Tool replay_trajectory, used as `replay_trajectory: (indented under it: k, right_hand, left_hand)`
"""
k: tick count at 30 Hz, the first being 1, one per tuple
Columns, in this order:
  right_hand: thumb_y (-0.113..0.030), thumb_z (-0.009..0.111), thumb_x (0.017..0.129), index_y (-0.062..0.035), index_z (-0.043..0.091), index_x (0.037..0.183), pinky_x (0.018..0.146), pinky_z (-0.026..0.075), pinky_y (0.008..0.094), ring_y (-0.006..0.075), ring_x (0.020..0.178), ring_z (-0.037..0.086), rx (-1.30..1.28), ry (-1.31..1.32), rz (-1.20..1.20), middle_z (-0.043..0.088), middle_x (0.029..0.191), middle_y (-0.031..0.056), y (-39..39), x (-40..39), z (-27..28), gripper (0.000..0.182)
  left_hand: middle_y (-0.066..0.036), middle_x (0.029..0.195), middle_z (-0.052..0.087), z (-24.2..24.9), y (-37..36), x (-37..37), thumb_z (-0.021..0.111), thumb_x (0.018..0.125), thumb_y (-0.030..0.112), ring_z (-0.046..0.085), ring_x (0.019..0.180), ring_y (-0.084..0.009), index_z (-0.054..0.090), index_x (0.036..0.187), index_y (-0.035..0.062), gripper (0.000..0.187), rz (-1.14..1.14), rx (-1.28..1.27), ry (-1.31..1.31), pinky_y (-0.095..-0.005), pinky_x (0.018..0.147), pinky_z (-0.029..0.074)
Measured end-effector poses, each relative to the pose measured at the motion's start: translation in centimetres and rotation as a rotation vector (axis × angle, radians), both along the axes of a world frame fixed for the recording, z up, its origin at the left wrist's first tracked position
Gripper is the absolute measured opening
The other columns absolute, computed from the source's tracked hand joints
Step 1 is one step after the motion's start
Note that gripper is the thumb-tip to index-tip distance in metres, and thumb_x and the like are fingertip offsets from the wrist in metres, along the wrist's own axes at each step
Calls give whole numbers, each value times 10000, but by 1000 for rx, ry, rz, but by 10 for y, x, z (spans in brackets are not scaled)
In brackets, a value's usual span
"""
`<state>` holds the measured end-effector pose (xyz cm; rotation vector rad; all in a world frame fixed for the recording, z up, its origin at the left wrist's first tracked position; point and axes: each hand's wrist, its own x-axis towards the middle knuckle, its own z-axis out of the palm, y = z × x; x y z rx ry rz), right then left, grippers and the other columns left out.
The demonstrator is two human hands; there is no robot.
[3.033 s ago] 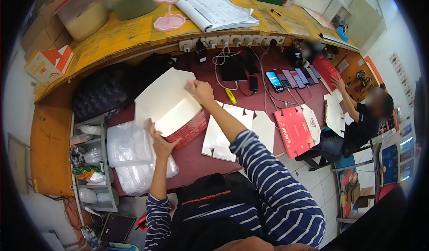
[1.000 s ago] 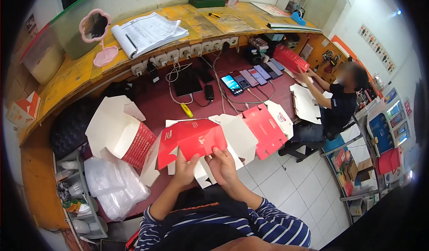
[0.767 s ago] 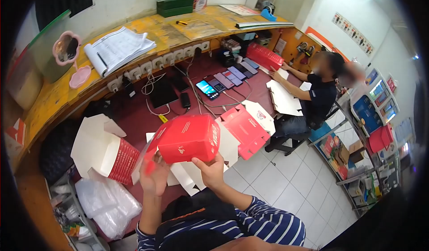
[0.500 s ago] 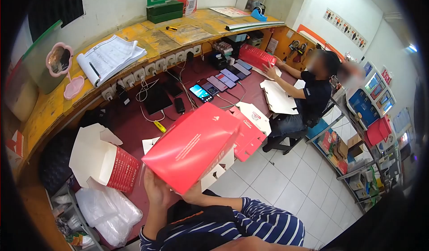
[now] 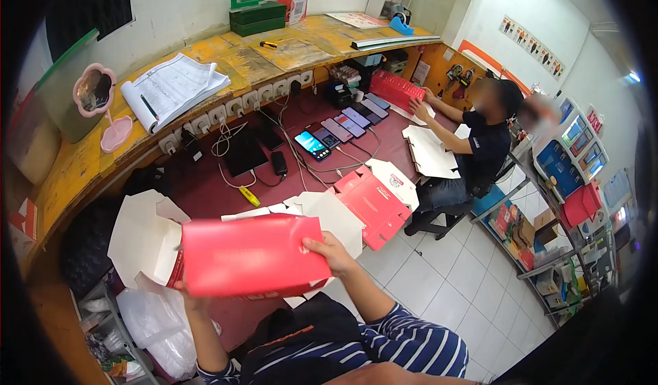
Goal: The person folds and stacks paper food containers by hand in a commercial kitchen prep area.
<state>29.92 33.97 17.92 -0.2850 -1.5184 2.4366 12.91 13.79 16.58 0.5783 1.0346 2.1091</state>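
A white-walled room with a tiled floor contains a dark red table, bordered on its far side by a raised, worn yellow ledge. At the far right, a seated person has both hands at a red carton. A red box is held above the near part of the table, its smooth broad face upward. The right hand is clamped on its right end, thumb on the upper face; the left hand touches the near left corner, its fingers largely hidden, so its closure cannot be told. An open white-lined box stands just left of the held one, with clear plastic bags nearer. To the right lie white cardboard and a red cardboard blank. Farther off are a row of phones, one screen lit, and a yellow highlighter.
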Motion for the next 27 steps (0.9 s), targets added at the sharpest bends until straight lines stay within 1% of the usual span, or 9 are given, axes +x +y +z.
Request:
replay_trajectory:
  k: [1,2,5,7,8,10,16,17,27]
  right_hand:
    - [-210,538,817,-15,543,891,707,429,236,86,757,532,-158,30,-150,567,825,20,-13,-9,4,208]
    - [-214,524,828,-11,551,887,705,426,231,81,750,529,-318,59,-300,568,836,18,-25,-18,3,213]
    - [-143,563,801,-12,552,858,719,424,237,82,778,535,-40,190,-365,576,828,27,-41,-30,-20,143]
    - [-123,574,792,-10,554,853,716,424,240,86,773,539,18,237,-382,580,819,29,-52,-35,-10,130]
    - [-104,582,783,-9,557,849,702,430,239,92,759,548,-51,277,-544,585,811,34,-61,-42,-6,118]
    - [-85,590,775,-8,560,846,688,436,239,99,745,556,-128,317,-687,590,803,38,-67,-49,2,109]
    - [-50,619,745,7,549,891,690,445,236,114,765,566,144,223,-757,589,854,60,-75,-56,16,172]
    - [-31,622,737,9,537,926,690,446,234,120,769,565,143,240,-725,583,878,64,-74,-59,12,211]
    - [-111,497,806,-34,498,1032,758,424,319,179,905,529,-683,132,-22,558,967,69,2,-33,9,238]
  left_hand:
    - [-66,982,536,4,5,10,528,783,366,539,847,-172,376,1164,15,540,109,198,-251,-290,750,429]
    - [-41,935,539,-108,-18,-22,408,832,430,519,738,-133,374,1164,45,509,197,-460,482,-269,676,424]
    - [-32,855,531,-97,6,23,282,863,447,473,625,-121,418,1117,61,482,-102,-267,249,-263,572,401]
    - [-46,815,521,-26,24,41,220,874,466,495,665,-143,400,1161,85,510,-777,715,-376,-307,535,409]
    - [-46,815,521,-18,30,49,220,874,466,495,665,-143,400,1161,85,510,-771,713,-379,-307,535,409]
    - [-14,650,443,-8,35,60,240,875,449,385,503,-83,426,1118,93,469,-490,757,-689,-248,420,313]
    - [-24,794,511,16,64,69,556,780,158,435,590,-100,451,1038,47,299,668,-89,611,-248,475,352]
    - [-76,1027,477,10,53,64,623,731,80,476,907,-116,407,1090,7,426,453,-157,365,-256,748,405]
    - [-52,860,578,-30,28,13,560,775,54,545,756,-102,519,954,3,191,340,-341,510,-245,682,424]
